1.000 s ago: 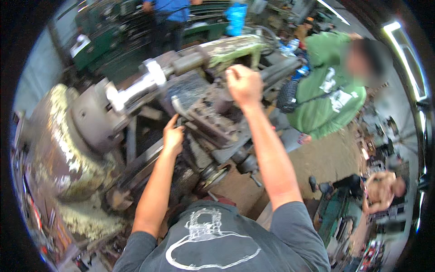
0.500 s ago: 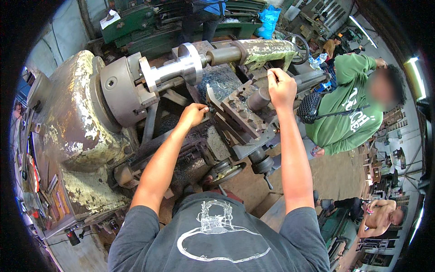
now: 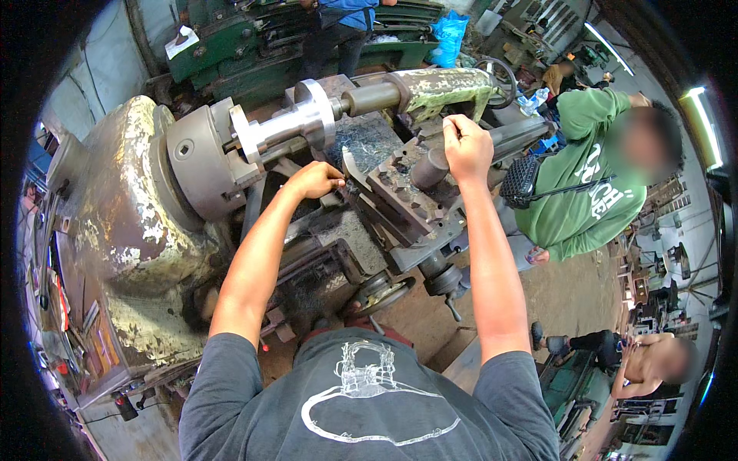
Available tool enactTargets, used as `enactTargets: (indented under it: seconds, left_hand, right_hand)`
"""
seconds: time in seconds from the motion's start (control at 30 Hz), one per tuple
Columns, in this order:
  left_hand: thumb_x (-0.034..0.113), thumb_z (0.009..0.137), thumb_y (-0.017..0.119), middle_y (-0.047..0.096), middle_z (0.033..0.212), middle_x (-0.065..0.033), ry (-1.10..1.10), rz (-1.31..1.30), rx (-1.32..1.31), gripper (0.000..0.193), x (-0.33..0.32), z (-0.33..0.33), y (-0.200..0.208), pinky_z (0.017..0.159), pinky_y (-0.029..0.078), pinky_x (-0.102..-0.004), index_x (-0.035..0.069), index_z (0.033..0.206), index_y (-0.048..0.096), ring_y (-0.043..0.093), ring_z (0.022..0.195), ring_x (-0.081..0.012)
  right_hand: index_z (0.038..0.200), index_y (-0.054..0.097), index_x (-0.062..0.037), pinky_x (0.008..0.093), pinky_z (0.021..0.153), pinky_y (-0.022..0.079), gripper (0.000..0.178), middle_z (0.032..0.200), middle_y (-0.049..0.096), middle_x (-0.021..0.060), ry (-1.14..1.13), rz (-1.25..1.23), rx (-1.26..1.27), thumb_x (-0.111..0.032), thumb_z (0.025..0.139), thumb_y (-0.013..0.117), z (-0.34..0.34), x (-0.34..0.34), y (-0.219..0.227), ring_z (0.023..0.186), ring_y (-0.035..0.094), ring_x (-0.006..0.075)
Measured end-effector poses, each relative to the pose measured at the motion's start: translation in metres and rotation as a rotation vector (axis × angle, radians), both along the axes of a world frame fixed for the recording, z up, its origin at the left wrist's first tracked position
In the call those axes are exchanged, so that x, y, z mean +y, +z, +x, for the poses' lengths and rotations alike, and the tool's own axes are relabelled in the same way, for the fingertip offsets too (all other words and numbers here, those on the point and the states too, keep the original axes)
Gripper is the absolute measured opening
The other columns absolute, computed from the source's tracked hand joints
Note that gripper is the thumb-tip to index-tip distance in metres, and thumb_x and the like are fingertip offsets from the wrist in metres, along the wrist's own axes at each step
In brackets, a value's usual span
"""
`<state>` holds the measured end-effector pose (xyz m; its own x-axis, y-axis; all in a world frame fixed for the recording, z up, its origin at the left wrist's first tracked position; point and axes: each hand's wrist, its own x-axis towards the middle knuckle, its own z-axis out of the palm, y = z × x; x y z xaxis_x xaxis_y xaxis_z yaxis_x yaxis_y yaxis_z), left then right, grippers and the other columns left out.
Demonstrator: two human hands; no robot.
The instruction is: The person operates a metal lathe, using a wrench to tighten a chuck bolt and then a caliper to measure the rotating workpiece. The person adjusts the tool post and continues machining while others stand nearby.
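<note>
A shiny turned metal workpiece (image 3: 288,127), narrow in the middle with a wide flange at each end, sits between the lathe chuck (image 3: 204,161) and the tailstock quill (image 3: 373,99). Below it stands the tool post (image 3: 403,188), with a dark round hub (image 3: 430,169) on top. My left hand (image 3: 317,180) is closed, fingertips pinched together just left of the tool post beside a curved metal piece (image 3: 354,170). My right hand (image 3: 467,150) makes a fist right of the hub. Whatever either hand holds is hidden.
The worn headstock (image 3: 127,223) fills the left side. Carriage handwheel (image 3: 380,296) and crank handle (image 3: 453,309) stick out near my body. A person in a green sweatshirt (image 3: 573,177) stands close on the right; another in blue (image 3: 350,19) stands behind the lathe.
My left hand has shifted slightly away from me beside the tool post. My right hand remains a fist near the hub. The view has shifted slightly, and the person in blue shows more.
</note>
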<state>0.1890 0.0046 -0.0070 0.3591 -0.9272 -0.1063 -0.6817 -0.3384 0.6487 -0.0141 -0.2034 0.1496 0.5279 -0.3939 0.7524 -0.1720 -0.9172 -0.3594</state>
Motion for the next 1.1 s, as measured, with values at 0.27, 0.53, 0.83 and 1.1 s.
enactTargets:
  seconds: [0.27,0.53,0.83,1.1]
  left_hand:
    - [0.026,0.092,0.065,0.074,0.094,-0.0155,0.260,-0.121,0.046,0.027,0.005,-0.029,-0.017,0.079,0.052,-0.0382,0.004,0.103,0.074,0.071,0.086,-0.0252]
    - [0.020,0.091,0.067,0.073,0.081,-0.0136,0.350,-0.202,0.146,0.025,-0.003,-0.022,-0.048,0.070,0.049,-0.0359,-0.003,0.101,0.073,0.065,0.072,-0.0185]
    - [0.014,0.098,0.059,0.060,0.074,0.0007,0.710,-0.344,0.755,0.031,-0.007,-0.068,-0.056,0.040,0.027,-0.0266,0.005,0.127,0.065,0.039,0.047,-0.0072]
    - [-0.001,0.091,0.051,0.059,0.077,-0.0029,1.055,-0.732,1.115,0.050,-0.038,-0.130,-0.052,0.046,0.040,-0.0281,0.009,0.140,0.054,0.048,0.055,-0.0107]
  right_hand:
    - [0.073,0.065,-0.0055,0.0461,0.065,0.051,0.020,0.074,0.066,0.0162,0.028,-0.020,-0.046,-0.021,0.085,0.060,-0.001,-0.003,0.000,0.071,0.065,0.0364]
    - [0.073,0.066,-0.0069,0.0473,0.066,0.049,0.015,0.074,0.067,0.0147,-0.034,-0.042,-0.020,-0.019,0.082,0.063,-0.003,-0.005,0.000,0.071,0.065,0.0350]
    - [0.068,0.063,-0.0054,0.0480,0.066,0.050,0.020,0.071,0.064,0.0170,0.041,-0.010,-0.057,-0.019,0.082,0.062,-0.010,-0.002,-0.002,0.072,0.065,0.0371]
    - [0.084,0.071,-0.0051,0.0406,0.063,0.051,0.019,0.079,0.069,0.0162,0.051,-0.049,-0.014,-0.021,0.089,0.061,-0.008,0.000,-0.003,0.072,0.067,0.0355]
